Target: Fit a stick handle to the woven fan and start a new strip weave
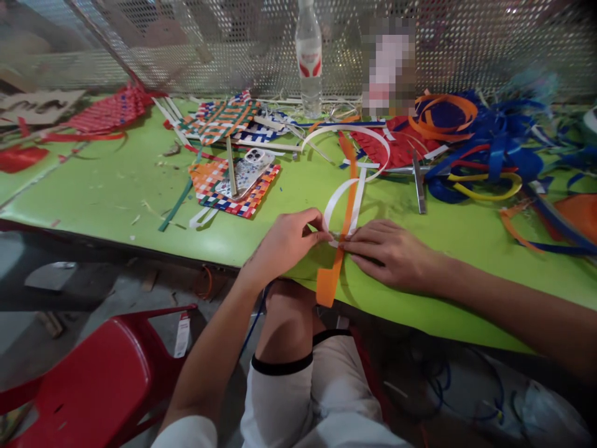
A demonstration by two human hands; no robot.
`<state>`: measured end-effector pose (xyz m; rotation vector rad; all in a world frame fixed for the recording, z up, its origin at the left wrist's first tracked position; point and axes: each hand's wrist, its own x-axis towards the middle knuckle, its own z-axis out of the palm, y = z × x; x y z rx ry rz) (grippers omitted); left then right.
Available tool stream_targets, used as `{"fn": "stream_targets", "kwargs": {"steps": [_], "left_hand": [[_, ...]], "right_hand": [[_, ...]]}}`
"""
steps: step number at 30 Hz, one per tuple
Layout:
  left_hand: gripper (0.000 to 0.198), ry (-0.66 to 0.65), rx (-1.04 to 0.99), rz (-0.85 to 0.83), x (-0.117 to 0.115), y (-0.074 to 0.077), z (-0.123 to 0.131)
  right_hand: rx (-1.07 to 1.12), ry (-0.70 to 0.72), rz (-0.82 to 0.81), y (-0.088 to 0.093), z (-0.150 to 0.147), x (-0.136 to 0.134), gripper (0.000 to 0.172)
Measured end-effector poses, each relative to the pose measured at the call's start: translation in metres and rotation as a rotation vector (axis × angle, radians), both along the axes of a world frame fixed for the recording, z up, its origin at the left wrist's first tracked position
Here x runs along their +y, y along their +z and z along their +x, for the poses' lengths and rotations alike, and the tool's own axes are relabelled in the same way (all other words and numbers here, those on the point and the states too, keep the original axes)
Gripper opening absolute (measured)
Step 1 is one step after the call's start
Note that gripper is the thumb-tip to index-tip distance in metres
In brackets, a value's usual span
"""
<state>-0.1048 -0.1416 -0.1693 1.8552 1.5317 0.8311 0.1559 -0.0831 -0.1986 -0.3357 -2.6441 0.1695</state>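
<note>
At the near edge of the green table [153,211], the person's left hand [298,239] is pinching a curved white strip [333,202] between thumb and forefinger. The right hand [389,252] is lying low over the tabletop, its fingers close together and their tips meeting the place where the white strip and an orange strip [329,285] are crossing — I can't tell whether its thumb is gripping anything underneath. That crossing is sitting between the two hands, and the orange strip's folded lower end is hanging past the table edge. A straight white strip [359,198] is running away from the right fingertips, just beside the orange one.

Farther back, a phone [247,173] is resting on a checkered woven piece [261,198], to the left of the strips. A clear bottle [309,68] is standing upright near the mesh screen [224,43]. Over on the right, blue strips [501,155] are lying in a tangled heap — with an orange coil [466,112] beside them. A red chair [97,379] is standing below, at the left.
</note>
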Motion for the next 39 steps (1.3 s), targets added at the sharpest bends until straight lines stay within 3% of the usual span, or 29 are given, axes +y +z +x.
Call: {"fn": "stream_targets", "kwargs": {"steps": [6, 10, 14, 19, 23, 28, 35, 39], "left_hand": [[0.031, 0.061, -0.023, -0.033, 0.010, -0.008, 0.013], [0.055, -0.057, -0.132, 0.112, 0.008, -0.022, 0.010], [0.040, -0.208, -0.227, 0.283, 0.008, -0.029, 0.007], [0.031, -0.209, -0.116, 0.479, 0.006, -0.029, 0.010], [0.026, -0.198, -0.021, 0.441, 0.001, -0.028, 0.009], [0.043, -0.247, -0.013, 0.404, 0.000, -0.032, 0.004], [0.030, -0.268, -0.053, 0.463, -0.002, -0.031, 0.004], [0.045, -0.316, -0.074, 0.407, -0.004, -0.030, 0.004]], "right_hand": [[-0.004, 0.011, 0.014, -0.003, 0.000, 0.001, 0.034], [-0.033, 0.002, 0.009, -0.002, 0.000, 0.000, 0.031], [-0.073, -0.006, 0.006, 0.001, 0.000, -0.001, 0.029], [-0.059, 0.003, -0.001, 0.002, 0.001, 0.000, 0.028], [-0.057, -0.004, -0.007, 0.003, -0.001, -0.001, 0.028], [-0.041, -0.005, -0.009, 0.001, -0.001, -0.001, 0.026], [-0.087, -0.015, 0.020, 0.002, 0.000, 0.000, 0.029], [-0.081, -0.014, 0.027, 0.000, 0.001, 0.000, 0.029]]}}
